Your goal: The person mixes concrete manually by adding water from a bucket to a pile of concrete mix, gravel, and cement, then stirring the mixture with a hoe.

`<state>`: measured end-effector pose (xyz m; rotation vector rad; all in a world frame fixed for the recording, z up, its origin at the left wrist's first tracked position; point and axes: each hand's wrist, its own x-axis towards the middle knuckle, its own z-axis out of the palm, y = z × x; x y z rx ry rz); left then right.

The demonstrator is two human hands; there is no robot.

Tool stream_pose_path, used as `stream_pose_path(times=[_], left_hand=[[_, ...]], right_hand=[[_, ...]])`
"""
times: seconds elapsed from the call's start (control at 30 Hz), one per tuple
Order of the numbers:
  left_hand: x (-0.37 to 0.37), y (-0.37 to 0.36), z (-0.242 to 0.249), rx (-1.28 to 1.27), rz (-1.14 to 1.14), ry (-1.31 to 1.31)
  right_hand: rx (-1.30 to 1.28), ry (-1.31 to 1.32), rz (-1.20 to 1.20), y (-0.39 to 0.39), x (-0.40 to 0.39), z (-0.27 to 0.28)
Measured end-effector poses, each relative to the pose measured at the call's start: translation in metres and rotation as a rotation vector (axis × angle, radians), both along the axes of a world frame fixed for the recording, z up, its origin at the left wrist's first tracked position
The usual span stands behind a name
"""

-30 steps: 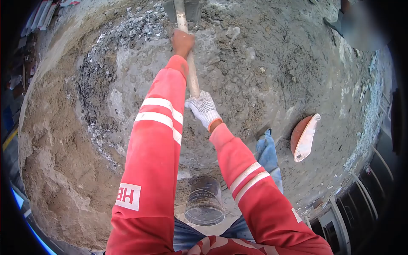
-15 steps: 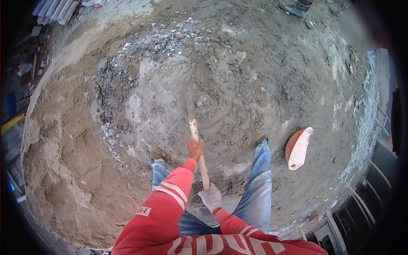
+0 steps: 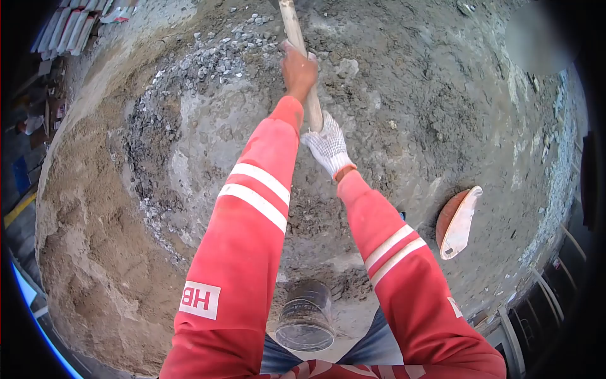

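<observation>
My bare left hand [image 3: 299, 71] is closed around a pale wooden tool handle [image 3: 293, 26], well out in front of me near the top of the view. Lower down, my right hand [image 3: 328, 144], in a white knitted glove, grips the rear end of the same handle. Both arms are stretched forward. Only a dark bit of the tool's head shows at the top edge, so its kind cannot be made out. Beneath the handle spreads wet grey mortar-like mix [image 3: 391, 126]. A dark bucket [image 3: 306, 312] stands between my legs.
An orange-brown rounded shell with a pale face [image 3: 459, 224] lies to the right. Loose gravel [image 3: 214, 60] borders the mix at upper left, and brown sand [image 3: 95, 265] is heaped at left. Stacked sacks [image 3: 66, 30] sit at the far upper left.
Both hands have pushed the handle forward, away from my body, toward the top of the view. The bucket now shows clearly between my legs. The boot at the upper right has left view.
</observation>
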<state>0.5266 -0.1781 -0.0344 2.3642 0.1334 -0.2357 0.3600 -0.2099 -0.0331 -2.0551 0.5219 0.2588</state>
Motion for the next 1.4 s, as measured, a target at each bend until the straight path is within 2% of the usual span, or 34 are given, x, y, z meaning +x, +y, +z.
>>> stream_pose_path(times=[0.07,0.1,0.17,0.2,0.27,0.33,0.37,0.4,0.43,0.5,0.53,0.6,0.67,0.73,0.8,0.83,0.87,0.93,0.97,1.03,1.07,1.13,1.17,1.2,1.27,1.33,1.37,1.4], left_hand=[[0.023,-0.018,-0.036,0.035,-0.015,0.021],[0.029,-0.022,-0.052,0.123,-0.022,0.089],[0.028,-0.025,-0.064,0.216,-0.031,0.158],[0.022,-0.024,-0.063,0.224,-0.017,0.160],[0.015,-0.023,-0.054,0.254,-0.010,0.201],[0.008,-0.023,-0.050,0.246,-0.037,0.221],[-0.003,-0.018,-0.049,0.247,-0.053,0.258],[-0.012,-0.016,-0.047,0.242,-0.052,0.256],[-0.025,-0.017,-0.044,0.219,-0.056,0.292],[-0.049,-0.008,-0.039,0.195,-0.051,0.370],[-0.068,0.002,-0.036,0.197,-0.028,0.420],[-0.103,0.019,-0.022,0.222,-0.033,0.442],[-0.139,0.040,-0.032,0.230,-0.007,0.485],[-0.180,0.063,-0.006,0.144,-0.019,0.531],[-0.232,0.091,0.025,0.131,0.018,0.632],[-0.260,0.106,0.055,0.088,0.059,0.646],[-0.303,0.126,0.057,0.112,0.060,0.570],[-0.357,0.152,0.101,0.026,0.130,0.703],[-0.380,0.160,0.118,0.067,0.122,0.694],[-0.382,0.160,0.135,0.116,0.109,0.687],[-0.367,0.153,0.131,0.068,0.124,0.610],[-0.310,0.126,0.122,0.009,0.120,0.473],[-0.268,0.102,0.118,-0.044,0.109,0.360],[-0.234,0.083,0.087,0.008,0.051,0.231],[-0.142,0.026,0.079,-0.127,0.028,0.066],[-0.075,-0.025,0.045,-0.065,0.004,0.050],[-0.055,-0.047,0.029,-0.007,-0.006,0.075],[-0.046,-0.063,0.010,0.031,-0.036,0.105]], right_hand=[[0.426,0.041,-0.037,-0.020,0.056,-0.051],[0.435,0.046,-0.037,-0.018,0.054,-0.061],[0.260,0.171,-0.017,-0.018,0.057,-0.059],[0.325,0.267,-0.089,-0.017,0.043,-0.048],[0.265,0.280,-0.044,-0.012,0.010,-0.034],[0.400,0.362,-0.149,-0.001,-0.023,-0.012],[0.423,0.364,-0.192,0.008,-0.038,-0.001],[0.627,0.417,-0.316,0.013,-0.051,0.013],[0.622,0.416,-0.312,0.015,-0.063,0.024],[0.618,0.592,-0.350,0.017,-0.086,0.043],[0.611,0.596,-0.343,0.026,-0.102,0.053],[0.389,0.492,-0.330,0.049,-0.134,0.068],[0.433,0.592,-0.323,0.064,-0.165,0.086],[0.479,0.676,-0.279,0.077,-0.208,0.106],[0.163,0.560,-0.170,0.108,-0.256,0.151],[0.233,0.575,-0.206,0.124,-0.289,0.169],[0.316,0.701,-0.152,0.131,-0.306,0.198],[0.198,0.787,-0.010,0.153,-0.357,0.242],[0.201,0.792,-0.012,0.163,-0.382,0.248],[0.193,0.632,-0.072,0.179,-0.421,0.236],[0.253,0.748,-0.068,0.163,-0.402,0.228],[0.163,0.655,-0.050,0.133,-0.341,0.198],[0.098,0.580,-0.055,0.121,-0.318,0.164],[-0.116,0.385,-0.007,0.108,-0.293,0.122],[0.049,0.314,-0.036,0.047,-0.189,0.081],[-0.222,0.003,-0.006,0.001,-0.108,0.017],[-0.019,0.135,-0.039,-0.030,-0.060,0.013],[0.033,0.152,-0.039,-0.053,-0.029,0.003]])
